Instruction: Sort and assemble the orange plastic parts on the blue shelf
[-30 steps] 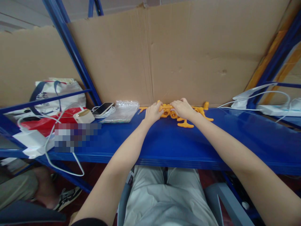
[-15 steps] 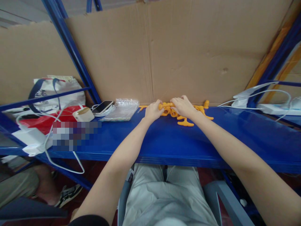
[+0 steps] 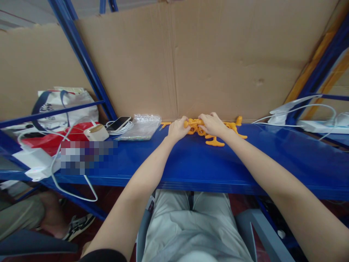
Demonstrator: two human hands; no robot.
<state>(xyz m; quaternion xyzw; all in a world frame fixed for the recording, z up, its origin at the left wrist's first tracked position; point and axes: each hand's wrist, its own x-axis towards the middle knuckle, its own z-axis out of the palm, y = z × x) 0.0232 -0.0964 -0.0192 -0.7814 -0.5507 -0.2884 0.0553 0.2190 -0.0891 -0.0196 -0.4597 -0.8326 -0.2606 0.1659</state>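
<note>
Yellow knobbly plastic piece: this piece [image 3: 194, 123] is at the back of the glossy blue metal table [image 3: 180, 163], between the two hands; round-cupped yellow parts [image 3: 201, 131] lie just in front
Left hand: the bare left hand [image 3: 178, 128] has its fingers curled on the piece's left end
Right hand: the bare right hand [image 3: 212, 123] has its fingers bent over the right end; how firmly either grips, I cannot tell
Nearby: a yellow T-shaped plastic part [image 3: 215, 142] lies nearer the table's front edge
Farther left: a clear plastic bag [image 3: 140, 128]; a dark-screened phone [image 3: 119, 124] on coiled white cable [image 3: 125, 128]

Two bare hands [image 3: 178, 128] — one phone [image 3: 119, 124], one tote bag [image 3: 79, 109], one clear packet [image 3: 140, 130].
</note>
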